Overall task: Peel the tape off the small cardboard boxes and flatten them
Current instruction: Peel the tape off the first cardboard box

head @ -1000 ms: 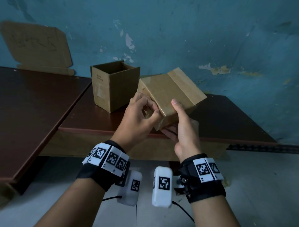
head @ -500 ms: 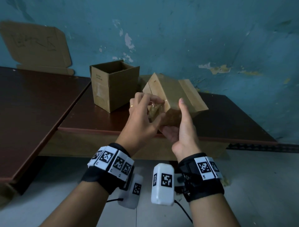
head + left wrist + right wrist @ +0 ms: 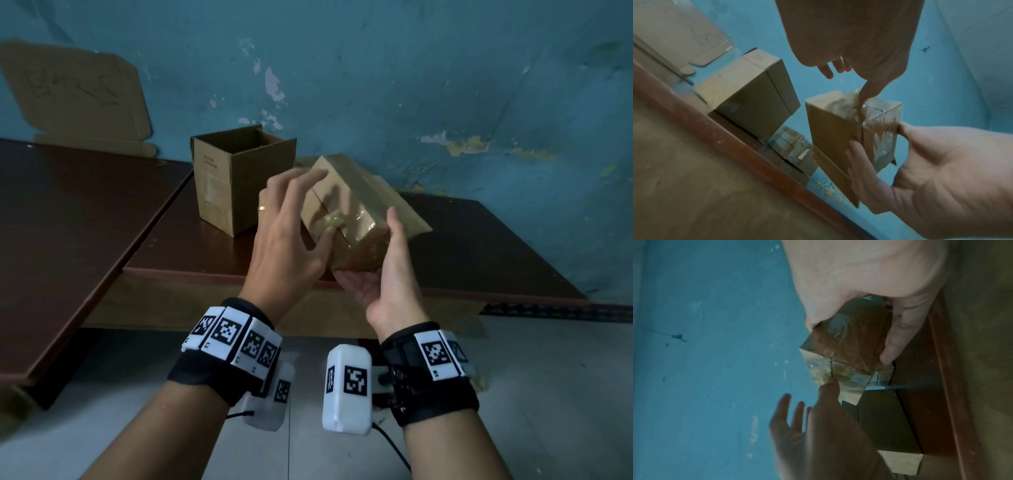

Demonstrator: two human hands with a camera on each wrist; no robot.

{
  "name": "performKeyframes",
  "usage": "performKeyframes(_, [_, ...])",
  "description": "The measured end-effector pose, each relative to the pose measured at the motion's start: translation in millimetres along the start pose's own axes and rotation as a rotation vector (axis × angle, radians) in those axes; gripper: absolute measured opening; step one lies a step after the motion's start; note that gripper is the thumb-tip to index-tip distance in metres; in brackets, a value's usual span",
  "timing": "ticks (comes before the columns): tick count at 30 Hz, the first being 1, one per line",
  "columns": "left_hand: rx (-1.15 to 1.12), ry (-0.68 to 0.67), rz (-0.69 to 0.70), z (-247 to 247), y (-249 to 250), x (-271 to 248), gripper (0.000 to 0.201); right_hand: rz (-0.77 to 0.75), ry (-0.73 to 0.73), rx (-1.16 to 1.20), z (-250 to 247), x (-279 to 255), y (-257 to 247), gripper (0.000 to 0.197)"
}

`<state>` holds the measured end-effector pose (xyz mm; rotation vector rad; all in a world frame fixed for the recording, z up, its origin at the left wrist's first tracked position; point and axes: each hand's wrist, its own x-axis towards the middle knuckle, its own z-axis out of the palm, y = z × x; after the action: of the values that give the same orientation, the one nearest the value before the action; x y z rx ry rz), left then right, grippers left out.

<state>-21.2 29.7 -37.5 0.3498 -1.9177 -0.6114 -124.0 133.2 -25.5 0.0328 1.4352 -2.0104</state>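
Observation:
A small cardboard box (image 3: pixel 346 205) is held tilted in the air above the table's front edge, its taped end facing me. My right hand (image 3: pixel 390 260) grips it, thumb on the right side and fingers underneath (image 3: pixel 859 155). My left hand (image 3: pixel 287 233) is over the taped end with fingers spread and straight. Its thumb tip (image 3: pixel 865 95) presses on the seam, where a crumpled bit of clear tape (image 3: pixel 330 219) stands up. Glossy clear tape (image 3: pixel 838 324) still covers that end and runs down the side.
An open-topped cardboard box (image 3: pixel 239 185) stands on the dark brown table (image 3: pixel 479 253) just left of the held one. Another taped box (image 3: pixel 789 144) sits behind it. Flat cardboard (image 3: pixel 75 92) leans on the blue wall above a second table (image 3: pixel 68 222).
The box has been turned so its taped end faces me. My left hand went from curled fingers picking at the tape to spread fingers with the thumb on the seam.

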Motion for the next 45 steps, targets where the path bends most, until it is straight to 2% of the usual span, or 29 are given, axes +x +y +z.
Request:
performKeyframes(3, [0.082,-0.169,0.092,-6.3,0.8,2.7,0.08,-0.079,0.08,-0.136,1.2,-1.0,0.3,0.095])
performKeyframes(5, [0.061,-0.251,0.082,-8.6,-1.0,2.1,0.071,-0.154,0.098,-0.183,2.9,-1.2,1.0,0.094])
performKeyframes(7, [0.008,-0.269,0.028,-9.2,-1.9,0.1,0.063,-0.222,0.066,-0.177,4.8,0.2,1.4,0.09])
performKeyframes(10, [-0.05,-0.206,-0.098,-9.0,-2.4,-0.5,0.053,-0.308,0.021,-0.147,2.6,5.4,2.5,0.074])
performKeyframes(14, [-0.122,-0.117,-0.178,-9.1,-7.1,1.4,0.038,-0.45,-0.01,-0.194,0.6,8.1,3.5,0.08])
performKeyframes(16, [-0.16,-0.086,-0.209,-8.2,-6.4,2.0,0.031,-0.51,-0.033,-0.21,1.4,6.4,4.1,0.068])
performKeyframes(24, [-0.229,-0.052,-0.355,-9.2,-8.0,0.3,0.029,-0.715,-0.12,-0.382,0.0,2.4,8.5,0.031])
performKeyframes(26, [-0.244,-0.049,-0.383,-9.6,-7.8,0.0,0.028,-0.753,-0.145,-0.429,-1.5,-0.8,8.0,0.03])
performKeyframes(30, [-0.273,-0.042,-0.374,-9.4,-10.5,0.9,0.022,-0.828,-0.182,-0.503,-1.2,-2.8,9.9,0.039])
performKeyframes(37, [-0.293,-0.097,-0.339,-9.3,-14.2,-1.7,0.014,-0.962,-0.069,-0.633,0.1,7.6,16.7,0.035])
performKeyframes(45, [-0.334,-0.051,-0.312,-7.6,-19.6,-0.5,0.01,-0.998,-0.041,-0.533,-1.0,11.3,18.8,0.031])
